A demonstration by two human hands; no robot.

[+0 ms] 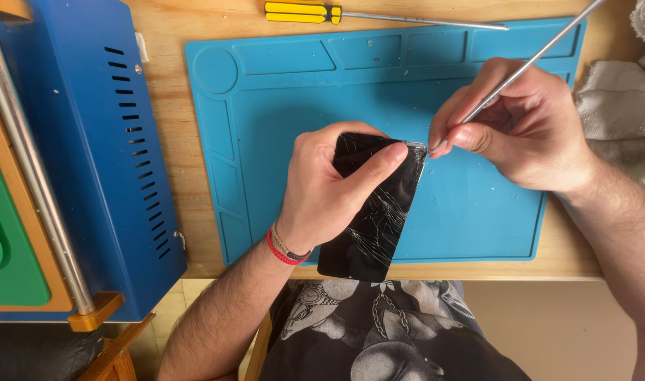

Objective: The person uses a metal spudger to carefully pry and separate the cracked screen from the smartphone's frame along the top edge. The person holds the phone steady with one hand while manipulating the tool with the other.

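Observation:
My left hand (329, 187) grips a black phone (375, 226) with a cracked glass face, holding it tilted above the blue work mat (470, 212); the thumb lies across the top of the glass. My right hand (523, 123) pinches a thin metal pry tool (541, 49), and its tip touches the phone's top right corner. The tool's long shaft runs up and right past the frame's top edge. A red and grey band circles my left wrist.
A yellow-handled screwdriver (315, 12) lies on the wooden table beyond the mat. A blue metal machine box (89, 141) with vent slots stands at the left, beside a green pad (8, 254). White cloths (622, 106) lie at the right edge.

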